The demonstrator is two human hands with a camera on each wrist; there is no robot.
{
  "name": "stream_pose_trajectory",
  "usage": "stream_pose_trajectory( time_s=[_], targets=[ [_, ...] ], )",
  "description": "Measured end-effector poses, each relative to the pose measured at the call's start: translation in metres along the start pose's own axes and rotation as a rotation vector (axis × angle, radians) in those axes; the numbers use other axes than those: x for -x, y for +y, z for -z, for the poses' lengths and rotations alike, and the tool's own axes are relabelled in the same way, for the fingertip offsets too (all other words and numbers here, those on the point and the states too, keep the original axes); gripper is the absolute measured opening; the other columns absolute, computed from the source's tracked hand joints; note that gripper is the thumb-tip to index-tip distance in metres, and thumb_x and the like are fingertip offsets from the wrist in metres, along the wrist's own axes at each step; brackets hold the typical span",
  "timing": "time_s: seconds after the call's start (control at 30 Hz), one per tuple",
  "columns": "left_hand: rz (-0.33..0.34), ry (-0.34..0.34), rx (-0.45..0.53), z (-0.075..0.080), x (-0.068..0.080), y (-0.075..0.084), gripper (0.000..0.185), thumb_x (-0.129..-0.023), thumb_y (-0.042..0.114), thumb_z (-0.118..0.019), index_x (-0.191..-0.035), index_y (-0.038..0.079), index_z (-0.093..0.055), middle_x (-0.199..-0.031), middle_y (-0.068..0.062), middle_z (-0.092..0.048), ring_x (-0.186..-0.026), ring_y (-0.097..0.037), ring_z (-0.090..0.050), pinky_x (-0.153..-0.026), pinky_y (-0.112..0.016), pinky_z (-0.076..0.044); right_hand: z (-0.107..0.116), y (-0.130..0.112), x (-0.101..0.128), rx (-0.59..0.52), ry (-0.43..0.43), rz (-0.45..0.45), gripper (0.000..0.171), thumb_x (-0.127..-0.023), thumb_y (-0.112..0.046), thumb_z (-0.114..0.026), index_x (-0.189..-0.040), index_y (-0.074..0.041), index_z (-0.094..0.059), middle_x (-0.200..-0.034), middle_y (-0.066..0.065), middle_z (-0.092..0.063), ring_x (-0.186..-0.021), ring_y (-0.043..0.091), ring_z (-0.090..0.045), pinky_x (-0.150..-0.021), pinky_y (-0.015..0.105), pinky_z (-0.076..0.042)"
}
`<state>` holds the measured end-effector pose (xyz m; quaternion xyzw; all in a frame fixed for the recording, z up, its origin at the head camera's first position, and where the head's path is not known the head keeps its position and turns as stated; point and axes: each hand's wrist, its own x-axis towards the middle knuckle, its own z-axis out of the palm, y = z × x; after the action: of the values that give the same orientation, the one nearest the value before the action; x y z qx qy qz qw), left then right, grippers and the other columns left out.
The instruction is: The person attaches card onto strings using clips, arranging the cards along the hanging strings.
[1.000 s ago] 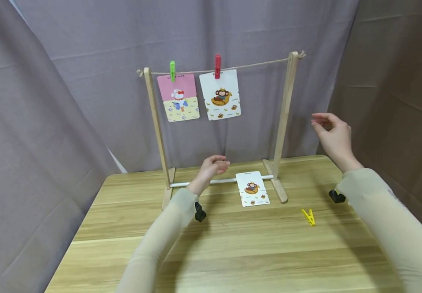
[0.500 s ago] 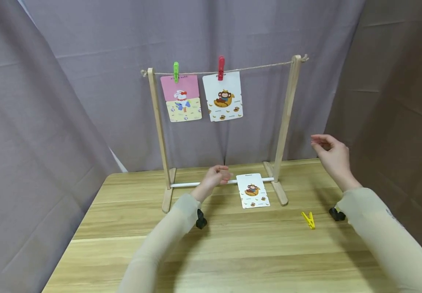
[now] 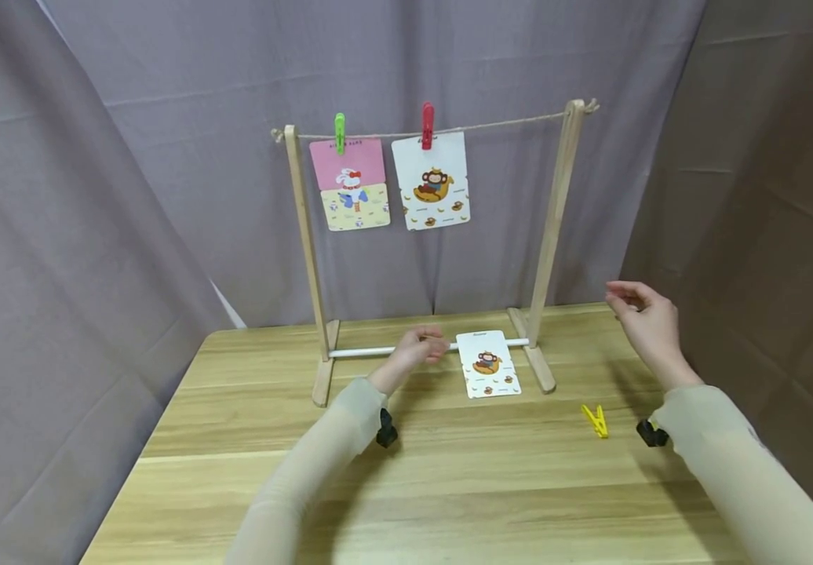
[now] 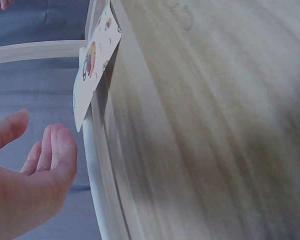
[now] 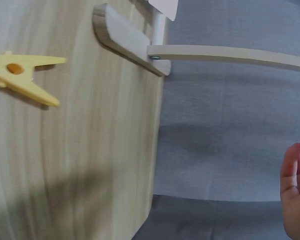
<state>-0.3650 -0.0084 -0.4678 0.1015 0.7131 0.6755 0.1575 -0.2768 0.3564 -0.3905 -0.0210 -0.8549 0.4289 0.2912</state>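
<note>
The left hand hovered low over the wooden surface, just beside the left edge of the loose monkey card, with its fingers loosely curled and gripping nothing. It sat over the white bar at the foot of the wooden rack, though the head view did not show whether it touched the bar. The right hand was raised off the surface at the far right, well apart from the card, fingers relaxed and slightly bent, thumb near the forefinger, holding nothing. The card lay flat, its top edge resting on the white bar, between the rack's 2 posts. A yellow clothespin lay on the surface near the right forearm, untouched. Only the head view showed the string with 2 hung cards: a pink and yellow card under a green clothespin, and a second monkey card under a red clothespin. The left wrist view showed the left hand's fingers straightish and free, close to the card, whose edge overhung the bar. The right wrist view showed the yellow clothespin up close, the rack's foot, and only the fingertips of the right hand, off the surface's edge.
</note>
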Motion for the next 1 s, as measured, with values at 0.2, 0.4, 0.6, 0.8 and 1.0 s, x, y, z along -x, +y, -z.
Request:
stream_pose_trajectory(
  time_s=[0.2,0.4,0.6,0.8,1.0],
  targets=[
    [0.028,0.012,-0.007,0.001,0.003,-0.003,0.049,-0.092,0.005,-0.069,-0.134,-0.013,-0.052,-0.099,-0.009,-0.067,-0.109,-0.042,-0.062,-0.101,-0.049,-0.050,0.000,0.011,0.008,0.000,-0.019,-0.023,0.034,-0.101,-0.026,-0.062,-0.124,-0.001,-0.067,-0.093,-0.021,-0.063,-0.080,-0.010,-0.055,-0.063,0.008,-0.047],
    [0.033,0.011,-0.030,0.003,0.007,-0.008,0.044,-0.091,0.005,-0.067,-0.130,-0.013,-0.056,-0.094,-0.006,-0.065,-0.106,-0.041,-0.063,-0.096,-0.046,-0.053,-0.005,0.024,0.017,-0.014,-0.087,-0.033,0.038,-0.102,-0.027,-0.062,-0.126,0.001,-0.065,-0.095,-0.017,-0.061,-0.080,-0.007,-0.056,-0.062,0.010,-0.049],
    [0.035,0.012,-0.045,0.005,0.010,-0.016,0.037,-0.092,0.003,-0.066,-0.126,-0.011,-0.059,-0.104,-0.012,-0.067,-0.101,-0.032,-0.065,-0.090,-0.040,-0.056,-0.010,0.037,0.027,-0.007,-0.132,-0.060,0.040,-0.102,-0.029,-0.061,-0.128,0.001,-0.065,-0.093,-0.021,-0.061,-0.076,-0.005,-0.057,-0.061,0.013,-0.049],
    [0.047,0.010,-0.040,0.006,0.011,-0.019,0.036,-0.094,0.003,-0.064,-0.127,-0.011,-0.057,-0.113,-0.020,-0.065,-0.084,-0.017,-0.063,-0.081,-0.032,-0.057,-0.010,0.042,0.032,-0.026,-0.138,-0.071,0.039,-0.103,-0.026,-0.061,-0.129,0.002,-0.064,-0.095,-0.018,-0.062,-0.081,-0.004,-0.057,-0.065,0.014,-0.051],
    [0.061,-0.005,-0.029,0.006,0.012,-0.021,0.037,-0.095,0.002,-0.064,-0.128,-0.013,-0.056,-0.106,-0.020,-0.067,-0.074,-0.010,-0.059,-0.074,-0.025,-0.056,-0.009,0.046,0.037,-0.032,-0.186,-0.101,0.043,-0.103,-0.029,-0.059,-0.132,0.003,-0.061,-0.098,-0.013,-0.063,-0.085,0.001,-0.059,-0.065,0.014,-0.051]
  ],
)
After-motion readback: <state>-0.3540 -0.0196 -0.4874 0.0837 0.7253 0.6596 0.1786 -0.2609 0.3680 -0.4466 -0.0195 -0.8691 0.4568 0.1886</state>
